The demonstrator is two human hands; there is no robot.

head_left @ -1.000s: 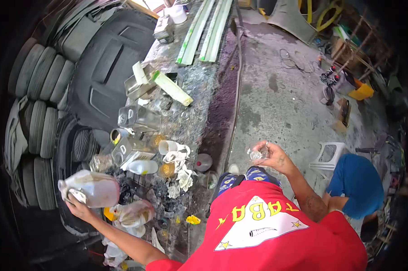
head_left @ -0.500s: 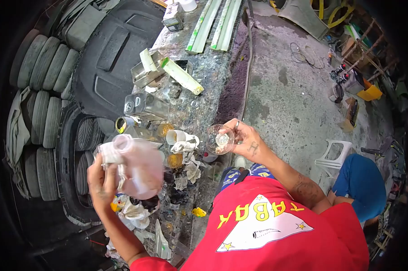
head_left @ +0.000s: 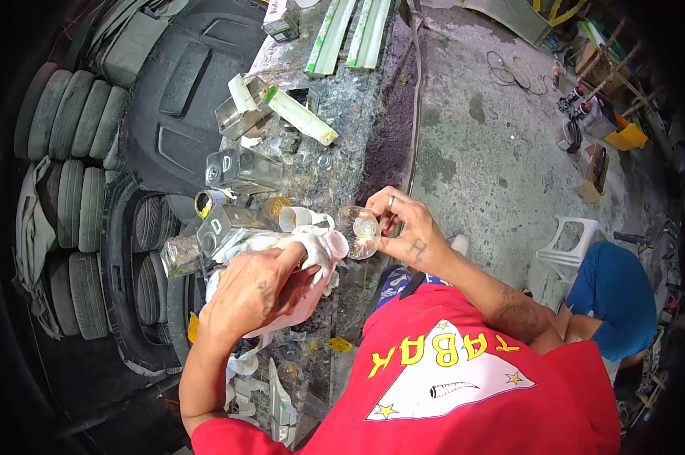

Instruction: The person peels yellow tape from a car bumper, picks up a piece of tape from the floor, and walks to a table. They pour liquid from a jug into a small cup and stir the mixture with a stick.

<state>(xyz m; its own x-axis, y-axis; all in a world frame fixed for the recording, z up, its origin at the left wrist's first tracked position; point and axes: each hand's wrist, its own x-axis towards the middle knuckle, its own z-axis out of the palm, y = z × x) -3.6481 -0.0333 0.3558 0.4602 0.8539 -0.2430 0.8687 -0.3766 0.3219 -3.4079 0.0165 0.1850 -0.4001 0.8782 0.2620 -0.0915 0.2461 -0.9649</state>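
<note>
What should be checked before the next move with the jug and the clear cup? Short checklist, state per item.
1. Left hand grips plastic jug: ok.
2. Right hand holds clear cup: ok.
3. Jug mouth next to the cup: ok, they look to be touching.
4. Jug tilted toward the cup: ok.
5. Liquid level in the cup: cannot tell.
6. Free space on cluttered bench below the hands: not ok, cans and cups crowd it.
</note>
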